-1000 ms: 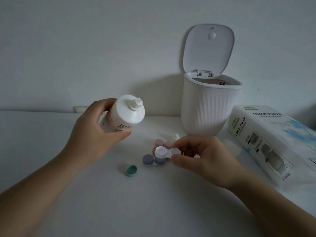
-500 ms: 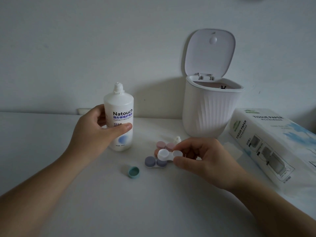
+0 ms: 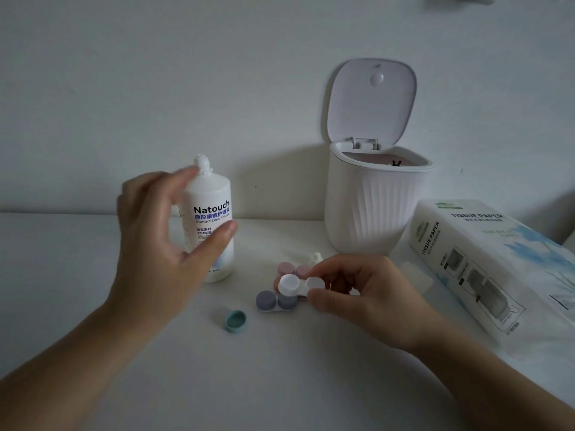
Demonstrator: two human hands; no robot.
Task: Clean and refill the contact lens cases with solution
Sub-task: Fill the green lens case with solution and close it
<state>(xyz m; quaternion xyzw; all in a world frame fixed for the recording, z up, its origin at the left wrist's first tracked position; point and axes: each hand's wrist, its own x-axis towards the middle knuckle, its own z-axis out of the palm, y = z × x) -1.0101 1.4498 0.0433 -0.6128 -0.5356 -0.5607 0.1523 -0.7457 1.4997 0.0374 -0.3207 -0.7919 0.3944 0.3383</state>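
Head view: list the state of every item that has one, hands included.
Solution bottle: upright on table, uncapped.
Teal cap: off, lying on table.
White lens case: pinched by right hand.
Left hand: open, beside bottle.
Purple lens case: capped, on table.
Pink lens case: capped.
Bin: lid up.

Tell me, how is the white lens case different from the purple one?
The white lens case is up off the table, pinched in the right hand; the purple lens case lies on the table untouched. The white case has one cap on and its other cup looks uncapped; the purple case has both caps on. Their caps differ in colour, white against greyish purple. Both are small two-cup cases.
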